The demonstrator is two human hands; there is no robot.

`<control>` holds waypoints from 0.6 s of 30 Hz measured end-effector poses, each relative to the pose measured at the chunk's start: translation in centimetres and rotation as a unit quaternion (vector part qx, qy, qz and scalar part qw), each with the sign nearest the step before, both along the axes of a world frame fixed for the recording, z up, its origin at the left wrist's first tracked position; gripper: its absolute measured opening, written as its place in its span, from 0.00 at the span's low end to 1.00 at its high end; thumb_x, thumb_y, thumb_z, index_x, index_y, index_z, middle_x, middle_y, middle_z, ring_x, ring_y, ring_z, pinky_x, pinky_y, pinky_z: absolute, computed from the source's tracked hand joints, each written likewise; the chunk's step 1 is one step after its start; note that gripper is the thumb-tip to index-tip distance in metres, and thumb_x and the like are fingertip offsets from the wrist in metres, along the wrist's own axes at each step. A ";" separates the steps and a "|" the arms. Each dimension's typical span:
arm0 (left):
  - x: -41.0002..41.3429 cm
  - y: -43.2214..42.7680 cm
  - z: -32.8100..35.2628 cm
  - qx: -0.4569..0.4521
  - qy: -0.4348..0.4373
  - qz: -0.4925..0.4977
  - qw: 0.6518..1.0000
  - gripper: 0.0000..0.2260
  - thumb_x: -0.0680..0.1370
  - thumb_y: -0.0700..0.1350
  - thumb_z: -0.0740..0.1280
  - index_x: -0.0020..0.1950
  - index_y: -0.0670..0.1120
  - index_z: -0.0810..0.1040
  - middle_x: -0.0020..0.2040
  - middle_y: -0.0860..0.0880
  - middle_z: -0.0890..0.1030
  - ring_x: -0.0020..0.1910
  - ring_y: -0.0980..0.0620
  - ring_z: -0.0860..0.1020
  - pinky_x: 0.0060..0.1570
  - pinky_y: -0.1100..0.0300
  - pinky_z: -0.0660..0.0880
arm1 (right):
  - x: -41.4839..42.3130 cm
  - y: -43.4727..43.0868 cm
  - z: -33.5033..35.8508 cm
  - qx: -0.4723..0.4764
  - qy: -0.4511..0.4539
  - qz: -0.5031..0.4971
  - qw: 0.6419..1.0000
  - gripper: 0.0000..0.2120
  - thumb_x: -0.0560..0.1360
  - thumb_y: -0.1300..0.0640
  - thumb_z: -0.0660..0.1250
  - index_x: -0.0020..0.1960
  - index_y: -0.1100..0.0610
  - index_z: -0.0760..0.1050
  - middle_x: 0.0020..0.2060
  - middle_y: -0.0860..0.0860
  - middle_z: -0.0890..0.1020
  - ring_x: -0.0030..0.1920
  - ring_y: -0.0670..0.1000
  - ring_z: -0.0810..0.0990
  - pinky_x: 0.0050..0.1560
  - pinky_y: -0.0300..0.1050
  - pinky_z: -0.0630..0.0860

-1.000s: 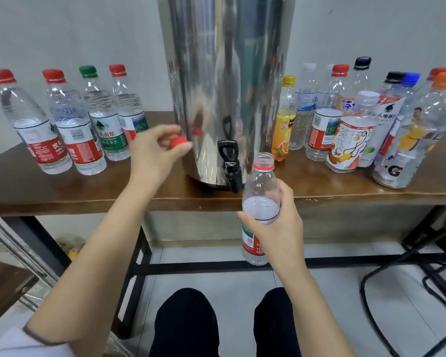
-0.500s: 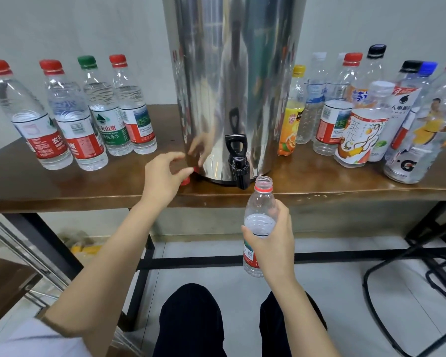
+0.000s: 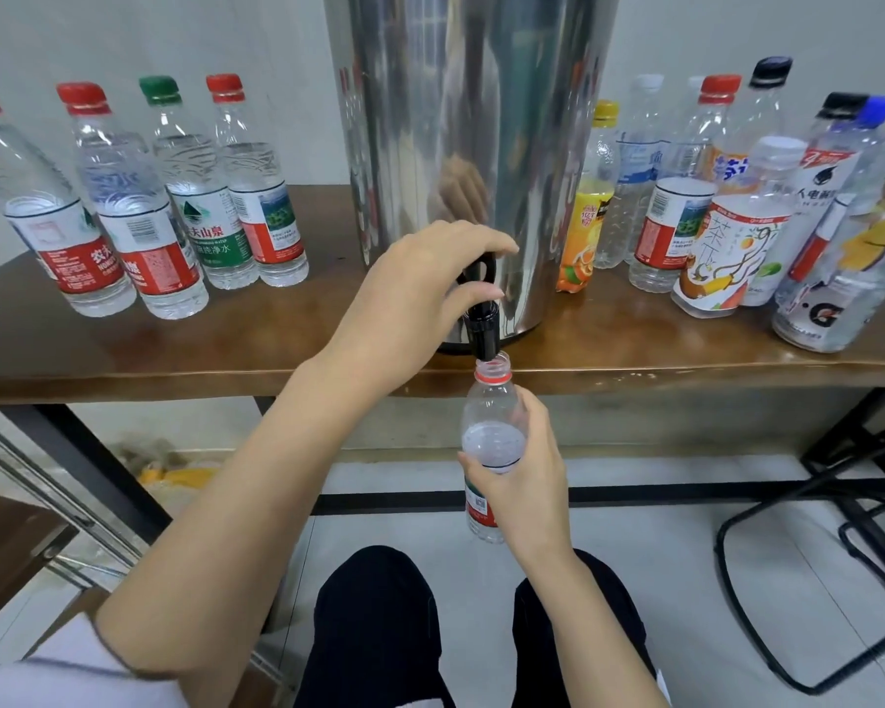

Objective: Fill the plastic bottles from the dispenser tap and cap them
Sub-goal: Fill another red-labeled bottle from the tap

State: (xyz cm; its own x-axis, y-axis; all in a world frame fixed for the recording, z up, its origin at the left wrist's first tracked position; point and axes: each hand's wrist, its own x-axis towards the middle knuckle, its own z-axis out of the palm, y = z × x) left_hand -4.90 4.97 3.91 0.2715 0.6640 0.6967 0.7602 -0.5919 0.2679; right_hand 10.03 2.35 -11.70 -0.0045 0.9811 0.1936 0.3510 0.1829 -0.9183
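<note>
Two bare hands work at the edge of a wooden table (image 3: 226,344). Nearest, the right hand (image 3: 524,485) wraps the middle of an uncapped plastic bottle (image 3: 491,401), its mouth just under the spout. The bottle looks thin and light and would likely buckle if squeezed; the labelled waist seems the firmest hold. Above, the left hand (image 3: 420,293) curls round the black tap (image 3: 483,329) of a steel dispenser (image 3: 471,120). Capped bottles (image 3: 139,206) stand on either side.
</note>
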 end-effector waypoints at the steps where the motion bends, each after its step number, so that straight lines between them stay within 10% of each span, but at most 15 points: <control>1: 0.1 0.0 -0.1 0.009 -0.002 0.003 1.000 0.13 0.76 0.43 0.70 0.60 0.44 0.80 0.53 0.48 0.83 0.53 0.45 0.79 0.55 0.44 0.76 | 0.0 0.0 0.1 0.002 0.002 0.002 1.000 0.40 0.68 0.57 0.78 0.72 0.41 0.61 0.68 0.39 0.72 0.67 0.45 0.72 0.62 0.50 0.75; 6: 0.3 0.1 -0.4 0.050 -0.021 0.026 0.998 0.07 0.75 0.45 0.70 0.52 0.46 0.81 0.46 0.50 0.83 0.47 0.47 0.79 0.50 0.46 0.76 | 0.0 0.0 0.6 0.009 -0.001 0.022 1.000 0.40 0.69 0.56 0.77 0.73 0.40 0.61 0.67 0.38 0.72 0.67 0.44 0.71 0.62 0.48 0.75; 12: -0.1 -0.7 -4.1 0.313 0.041 0.044 0.948 0.06 0.75 0.34 0.73 0.39 0.41 0.84 0.39 0.47 0.85 0.41 0.47 0.84 0.41 0.53 0.78 | -0.7 0.1 0.7 0.017 0.017 0.012 1.000 0.38 0.69 0.57 0.76 0.72 0.40 0.62 0.67 0.38 0.72 0.66 0.44 0.73 0.61 0.48 0.76; 18: 1.1 -2.0 -5.9 0.193 -0.116 0.036 0.974 0.08 0.73 0.43 0.77 0.44 0.39 0.85 0.48 0.46 0.85 0.51 0.47 0.80 0.54 0.53 0.76 | -1.7 0.2 1.1 0.036 0.010 -0.029 0.999 0.33 0.70 0.51 0.76 0.69 0.41 0.63 0.65 0.38 0.72 0.63 0.43 0.73 0.53 0.49 0.77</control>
